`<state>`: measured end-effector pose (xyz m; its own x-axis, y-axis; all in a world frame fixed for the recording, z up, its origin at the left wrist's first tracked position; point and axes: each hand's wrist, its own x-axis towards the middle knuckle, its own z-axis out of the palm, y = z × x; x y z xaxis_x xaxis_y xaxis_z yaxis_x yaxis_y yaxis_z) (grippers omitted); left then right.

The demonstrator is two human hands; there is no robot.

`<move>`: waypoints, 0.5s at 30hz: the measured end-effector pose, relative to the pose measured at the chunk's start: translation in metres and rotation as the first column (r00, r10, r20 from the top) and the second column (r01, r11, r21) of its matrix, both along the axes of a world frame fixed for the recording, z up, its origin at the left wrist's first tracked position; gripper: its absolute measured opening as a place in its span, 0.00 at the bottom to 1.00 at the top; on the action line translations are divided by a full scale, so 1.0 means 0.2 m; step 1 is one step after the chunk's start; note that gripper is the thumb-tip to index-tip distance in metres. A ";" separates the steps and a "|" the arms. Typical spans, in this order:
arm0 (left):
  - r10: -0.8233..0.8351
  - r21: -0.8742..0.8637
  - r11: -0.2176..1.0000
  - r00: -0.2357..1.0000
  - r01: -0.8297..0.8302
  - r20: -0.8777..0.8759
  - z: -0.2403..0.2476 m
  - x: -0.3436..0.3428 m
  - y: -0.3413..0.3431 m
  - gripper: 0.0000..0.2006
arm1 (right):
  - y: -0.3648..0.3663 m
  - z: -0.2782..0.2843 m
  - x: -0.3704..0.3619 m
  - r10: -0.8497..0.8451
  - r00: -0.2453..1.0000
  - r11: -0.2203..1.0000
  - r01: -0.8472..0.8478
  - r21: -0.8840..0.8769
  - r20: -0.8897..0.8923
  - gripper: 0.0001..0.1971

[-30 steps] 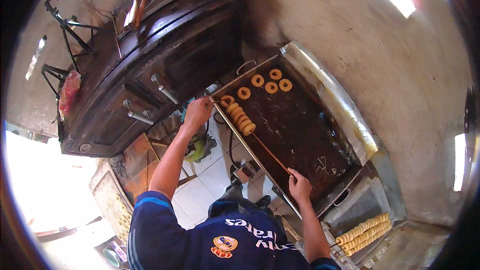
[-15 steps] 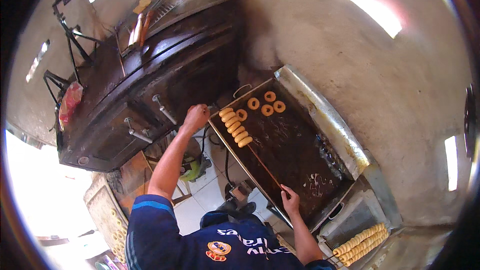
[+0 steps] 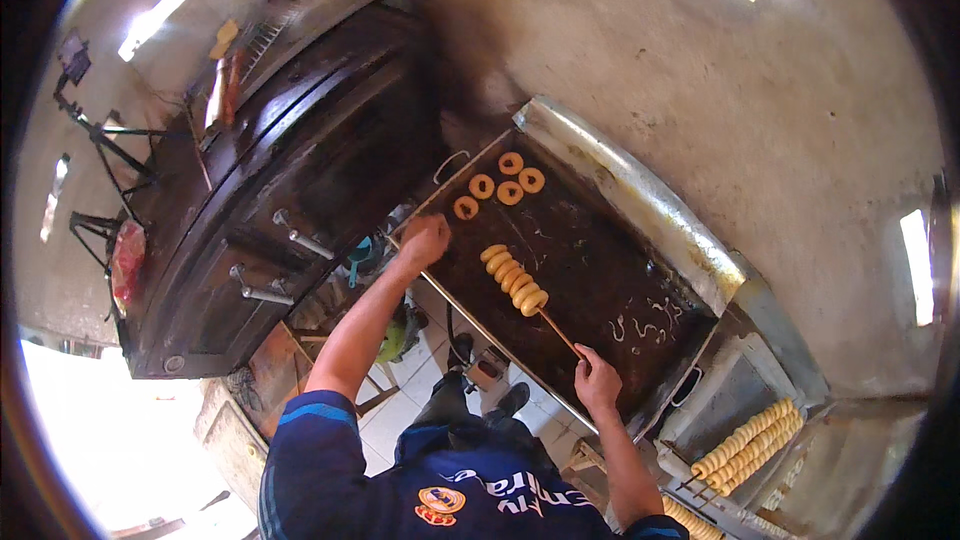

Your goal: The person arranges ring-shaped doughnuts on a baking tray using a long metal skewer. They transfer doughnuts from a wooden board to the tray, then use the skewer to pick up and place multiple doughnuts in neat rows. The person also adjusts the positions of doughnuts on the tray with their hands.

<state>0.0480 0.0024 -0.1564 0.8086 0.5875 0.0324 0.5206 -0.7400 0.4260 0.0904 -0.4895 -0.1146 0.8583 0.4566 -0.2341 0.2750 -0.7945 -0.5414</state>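
My right hand is closed round the near end of a thin wooden stick. Several golden dough rings are threaded side by side on its far part, over a wide rectangular pan of dark oil. Above the pan's left rim, my left hand is curled with its fingers together; whatever they may hold is hidden. Beyond the stick, several loose dough rings lie in the oil at the pan's far left corner.
Stacked rings on sticks rest in a metal tray right of the pan. A metal splash guard runs along the pan's far right side. A dark oven with metal handles stands at the left. Below the pan is a tiled floor.
The stick of rings has moved away from the pan's left rim toward its middle. My left hand has shifted over the rim, away from the oven. The whole view has turned slightly.
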 end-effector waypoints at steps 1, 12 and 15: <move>0.069 0.063 0.996 0.997 -0.068 -0.019 -0.01 0.06 0.07 0.12 | 0.01 0.00 -0.01 0.007 1.000 1.000 -0.007 -0.028 -0.005 0.20; -0.165 -0.056 0.984 0.983 0.170 0.074 0.04 0.24 0.32 0.10 | 0.17 -0.38 -0.11 -0.156 0.988 0.954 0.150 0.258 0.005 0.19; -0.106 -0.092 0.988 0.983 0.120 0.150 0.16 0.20 0.28 0.10 | 0.29 -0.32 -0.11 -0.186 0.981 0.967 0.173 0.185 0.055 0.19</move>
<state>0.0872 0.0575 -0.1243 0.8610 0.4990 0.0990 0.3640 -0.7401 0.5654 0.0685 -0.4317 -0.1792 0.9415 0.3225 -0.0975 0.1801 -0.7264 -0.6633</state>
